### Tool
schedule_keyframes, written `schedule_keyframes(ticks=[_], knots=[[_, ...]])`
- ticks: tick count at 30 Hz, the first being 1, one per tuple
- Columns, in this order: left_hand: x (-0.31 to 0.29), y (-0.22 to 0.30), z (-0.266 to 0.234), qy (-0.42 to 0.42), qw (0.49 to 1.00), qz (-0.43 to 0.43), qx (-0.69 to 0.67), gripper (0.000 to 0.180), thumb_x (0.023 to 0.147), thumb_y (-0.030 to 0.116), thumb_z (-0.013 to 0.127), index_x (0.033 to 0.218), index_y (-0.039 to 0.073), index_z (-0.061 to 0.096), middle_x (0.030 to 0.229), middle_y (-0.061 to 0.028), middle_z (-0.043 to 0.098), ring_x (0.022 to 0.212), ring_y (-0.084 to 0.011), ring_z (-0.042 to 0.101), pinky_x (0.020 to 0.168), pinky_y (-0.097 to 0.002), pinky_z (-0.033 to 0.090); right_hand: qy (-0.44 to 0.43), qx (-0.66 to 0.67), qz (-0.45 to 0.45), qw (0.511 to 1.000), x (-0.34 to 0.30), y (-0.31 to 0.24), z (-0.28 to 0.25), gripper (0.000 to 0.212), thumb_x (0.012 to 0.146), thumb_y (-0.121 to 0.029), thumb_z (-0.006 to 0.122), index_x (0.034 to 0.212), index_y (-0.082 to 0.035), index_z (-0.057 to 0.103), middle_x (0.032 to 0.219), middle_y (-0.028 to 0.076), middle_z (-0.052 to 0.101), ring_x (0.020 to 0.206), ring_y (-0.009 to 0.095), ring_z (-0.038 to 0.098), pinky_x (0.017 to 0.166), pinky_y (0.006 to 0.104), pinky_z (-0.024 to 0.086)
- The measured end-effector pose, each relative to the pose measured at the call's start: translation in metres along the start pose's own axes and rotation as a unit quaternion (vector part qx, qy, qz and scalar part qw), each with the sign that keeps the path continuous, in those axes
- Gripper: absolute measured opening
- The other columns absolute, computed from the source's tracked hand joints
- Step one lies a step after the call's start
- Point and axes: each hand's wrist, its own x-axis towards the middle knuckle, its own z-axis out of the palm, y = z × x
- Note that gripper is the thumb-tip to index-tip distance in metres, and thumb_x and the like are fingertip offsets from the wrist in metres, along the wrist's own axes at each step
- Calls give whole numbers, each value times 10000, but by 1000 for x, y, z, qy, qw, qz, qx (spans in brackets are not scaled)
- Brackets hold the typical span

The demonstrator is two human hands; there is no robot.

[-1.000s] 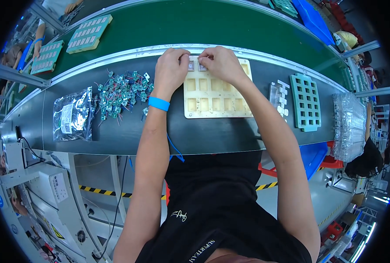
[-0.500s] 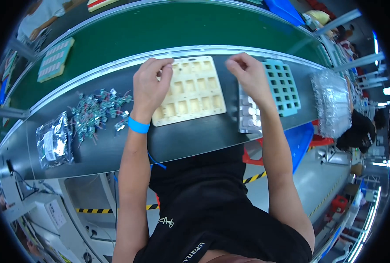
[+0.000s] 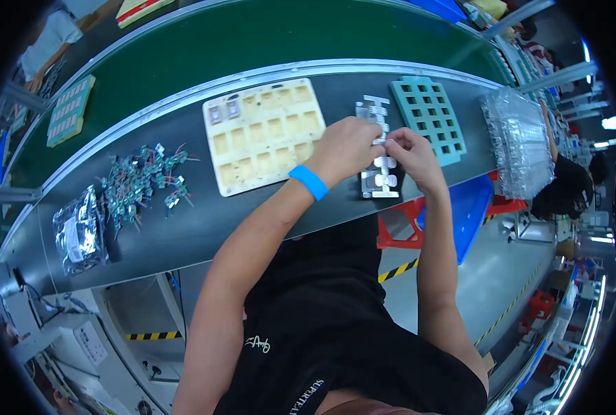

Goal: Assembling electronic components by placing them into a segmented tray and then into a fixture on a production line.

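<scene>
My left hand [image 3: 346, 146], with a blue band at its wrist, reaches over a narrow dark tray of shiny silver pieces [image 3: 384, 182]. Facing it from the right, my right hand [image 3: 417, 160] has its fingers bent together at the tray's middle. The fingertips of both hands nearly meet there; whatever they pinch is too small or hidden. To their left lies a cream pocketed tray [image 3: 265, 130]. Two small clear-and-brown parts [image 3: 233, 109] sit in its far left pockets; the other pockets I can see hold nothing.
A teal gridded tray [image 3: 434, 124] lies right of my hands, with stacked bubble wrap [image 3: 519, 142] beyond. Small wired circuit boards [image 3: 138, 183] form a pile at left, beside a silvery bag [image 3: 79, 232]. The green conveyor belt [image 3: 252, 41] runs behind, carrying another teal tray [image 3: 69, 114].
Both hands have left the far side of the cream tray and come together over the tray of silver pieces. Two small parts now show in the cream tray's far left corner, where my left hand was.
</scene>
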Motion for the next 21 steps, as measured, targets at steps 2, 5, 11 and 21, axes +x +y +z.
schedule_keyframes(ticks=[2, 5, 11, 21], knots=[[5, -2, 3, 0, 999, -12, -33, 242, 807, 246, 682, 924, 34, 693, 854, -163, 701, 864, -356, 666, 771, -461, 518, 22, -7, 28, 999, -3, -3, -3, 220, 886, -199, 701, 978, -3, 662, 773, 9, 647, 677, 58, 554, 594, 224, 428], [9, -1, 6, -12, 999, -11, -30, 204, 807, 210, 645, 858, 13, 662, 827, -172, 690, 829, -366, 664, 754, -471, 517, 64, -1, 8, 998, -4, 12, -19, 239, 887, -252, 712, 975, -33, 671, 760, -16, 636, 640, 40, 526, 542, 210, 399], [-7, -10, -40, 57, 997, -27, -35, 219, 820, 194, 624, 927, 7, 657, 942, -185, 673, 923, -359, 637, 812, -454, 505, 142, -16, -105, 984, -4, -21, -23, 256, 951, -181, 647, 1127, 4, 662, 830, -20, 620, 718, 29, 500, 623, 191, 398], [-55, -92, -132, 191, 962, -172, 92, 205, 853, 134, 620, 1001, 36, 722, 876, -136, 713, 807, -274, 673, 732, -357, 538, -2, -118, -241, 963, 63, -95, 90, 270, 912, -198, 669, 1076, 15, 646, 835, 117, 702, 738, 196, 671, 683, 315, 518]])
